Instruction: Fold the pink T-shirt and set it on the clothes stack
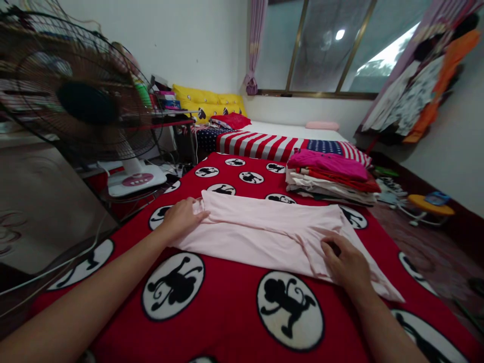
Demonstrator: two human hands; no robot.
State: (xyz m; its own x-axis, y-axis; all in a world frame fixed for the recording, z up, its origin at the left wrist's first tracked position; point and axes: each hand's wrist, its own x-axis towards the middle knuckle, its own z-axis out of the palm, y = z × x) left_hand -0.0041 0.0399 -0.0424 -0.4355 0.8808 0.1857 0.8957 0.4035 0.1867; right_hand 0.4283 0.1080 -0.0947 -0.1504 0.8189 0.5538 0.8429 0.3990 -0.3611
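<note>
The pale pink garment (264,237) lies folded across the middle of the red monkey-print blanket (227,322), the left hand (183,219) closed lightly over its left end, the right hand (346,267) curled into the cloth near its right end, any pinch hidden. A hard tug could skew the loose corner near the blanket's right edge, and sliding the cloth farther could nudge the stack of folded clothes (328,181)

Two bare slender forearms (86,297), left hand (183,219), right hand (346,267), long fingers (196,214)
</note>
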